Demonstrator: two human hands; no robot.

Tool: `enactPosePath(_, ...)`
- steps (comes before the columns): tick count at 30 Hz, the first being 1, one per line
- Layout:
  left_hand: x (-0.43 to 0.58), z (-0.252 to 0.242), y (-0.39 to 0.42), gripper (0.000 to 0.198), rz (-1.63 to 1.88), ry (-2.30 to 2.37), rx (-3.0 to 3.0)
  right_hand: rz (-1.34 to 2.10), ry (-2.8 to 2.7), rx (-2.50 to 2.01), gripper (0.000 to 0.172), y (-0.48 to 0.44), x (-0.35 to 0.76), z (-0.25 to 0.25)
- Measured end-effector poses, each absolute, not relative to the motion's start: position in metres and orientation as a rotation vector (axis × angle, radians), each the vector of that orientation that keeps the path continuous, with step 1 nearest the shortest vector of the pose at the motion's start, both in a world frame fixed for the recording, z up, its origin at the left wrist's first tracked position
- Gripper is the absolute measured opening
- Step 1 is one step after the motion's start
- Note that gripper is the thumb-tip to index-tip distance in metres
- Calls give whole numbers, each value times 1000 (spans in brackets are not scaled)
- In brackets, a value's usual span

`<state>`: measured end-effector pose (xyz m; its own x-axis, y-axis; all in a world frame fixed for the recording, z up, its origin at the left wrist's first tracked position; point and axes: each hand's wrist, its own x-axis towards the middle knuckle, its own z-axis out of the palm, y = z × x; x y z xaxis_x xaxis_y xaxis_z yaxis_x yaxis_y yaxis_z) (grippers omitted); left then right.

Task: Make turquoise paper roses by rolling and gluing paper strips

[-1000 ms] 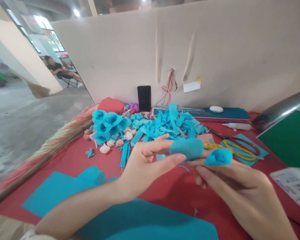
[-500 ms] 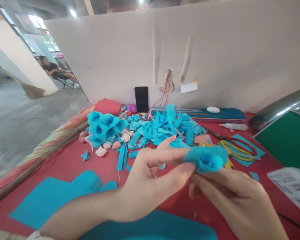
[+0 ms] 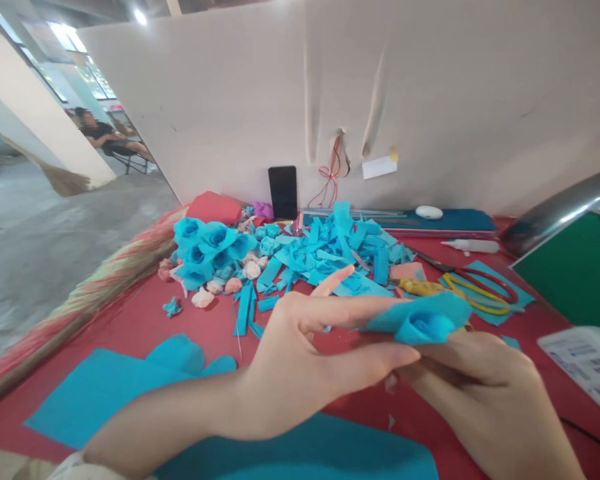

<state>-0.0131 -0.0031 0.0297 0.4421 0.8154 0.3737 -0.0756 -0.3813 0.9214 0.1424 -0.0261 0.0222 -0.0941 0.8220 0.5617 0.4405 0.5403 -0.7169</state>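
Head view: the right hand (image 3: pixel 490 393) grasps a bright-blue, cup-shaped crepe-paper flower (image 3: pixel 429 325) by its base above the red-covered table (image 3: pixel 135 320). The left hand (image 3: pixel 293 370) has its forefinger behind the paper, thumb below; whether they pinch it, I cannot tell.

Red tabletop (image 3: pixel 145 317), blue paper strips (image 3: pixel 320 257), paper flowers (image 3: pixel 196 255)

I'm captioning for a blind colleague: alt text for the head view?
A right hand holds a blue paper flower, its edge touched by the left hand, above a red table. Beyond lie blue flowers, paper strips and red-handled scissors.
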Motion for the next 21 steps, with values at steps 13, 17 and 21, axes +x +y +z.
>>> enactPosePath(13, -15, 27, 0, 18, 1142, 699, 1715, 412, -1789, -1054, 20, -23, 144, 23)
enactPosePath(17, -14, 28, 2, 14, 1156, 715, 1729, 410, -1827, -1084, 19, -23, 144, 21)
enactPosePath(21, -14, 31, 2, 12, 1175, 728, 1741, 455, -1785, -1059, 20, -20, 142, 21)
